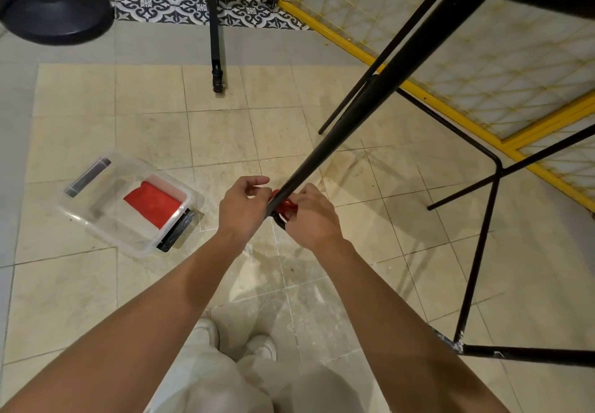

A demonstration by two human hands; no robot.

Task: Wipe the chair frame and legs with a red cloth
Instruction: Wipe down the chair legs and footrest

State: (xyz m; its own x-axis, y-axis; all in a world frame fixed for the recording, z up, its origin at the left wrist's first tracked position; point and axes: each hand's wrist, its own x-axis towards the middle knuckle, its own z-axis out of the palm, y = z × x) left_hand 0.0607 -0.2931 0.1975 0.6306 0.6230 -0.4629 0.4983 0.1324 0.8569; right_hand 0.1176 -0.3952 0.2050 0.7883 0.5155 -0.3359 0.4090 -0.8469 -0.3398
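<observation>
A black metal chair frame is tilted, and one long leg (pixel 347 123) slants down from the upper right to my hands in the middle of the view. A red cloth (pixel 285 207) is wrapped around the lower end of that leg. My right hand (pixel 310 216) grips the cloth against the leg. On the other side of the leg, my left hand (pixel 241 206) pinches the cloth. More frame bars (pixel 476 251) stand at the right. The leg's tip is hidden by my hands.
A clear plastic bin (pixel 106 219) with another red cloth (pixel 153 203) and a black-edged tool lies on the tiled floor at the left. A black stand leg (pixel 215 26) and round fan base (pixel 54 10) are at the back. A yellow mesh panel (pixel 483 68) leans at the right.
</observation>
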